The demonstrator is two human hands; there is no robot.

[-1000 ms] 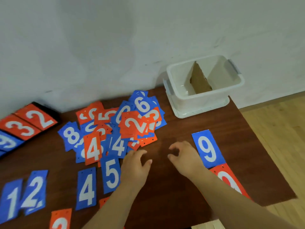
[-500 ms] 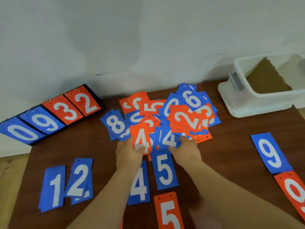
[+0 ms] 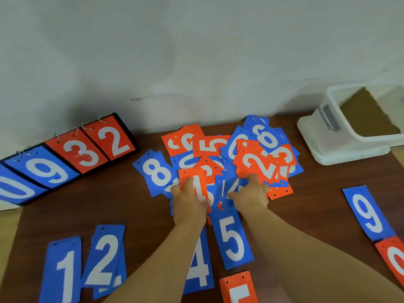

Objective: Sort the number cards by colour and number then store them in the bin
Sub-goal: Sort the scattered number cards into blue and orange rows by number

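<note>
1. Hands in view: two, both bare, both at the near edge of the card pile point(image 3: 229, 158) in the middle of the brown table point(image 3: 87, 206).
2. Left hand point(image 3: 190, 202): fingers curled on the lower part of one orange 4 card point(image 3: 201, 178), gripping it on top of the pile.
3. Right hand point(image 3: 249, 195): laid over the blue 4 of the pile point(image 3: 235, 185), index finger stretched toward the orange 2 point(image 3: 253, 162). Cannot tell whether pinching this card or only pressing on it.
4. Pile: blue and orange cards mixed and overlapping, too many half hidden for a count. Readable on top: blue 8 point(image 3: 155, 173) at the left edge, blue 6 point(image 3: 265, 136), orange 5 point(image 3: 209, 145), orange 3 point(image 3: 284, 156).
5. Laid apart from the pile, toward the near edge: five blue spots and two orange.
   - Blue: blue 1 point(image 3: 63, 272), blue 2 point(image 3: 105, 259) with more blue cards under it, front blue 4 point(image 3: 199, 270) partly covered by the left forearm, blue 5 point(image 3: 232, 239), blue 9 point(image 3: 367, 215) at the right.
   - Orange: front orange 5 point(image 3: 238, 289), orange 0 point(image 3: 393, 259) just below the blue 9.
6. Bin point(image 3: 314, 136): one, white, at the far right corner, well apart from both hands, with one brown cardboard divider point(image 3: 367, 114) inside.
7. Score stand point(image 3: 65, 154): one, far left by the wall, four faces on rings, namely blue 0, blue 9, orange 3, orange 2.
</note>
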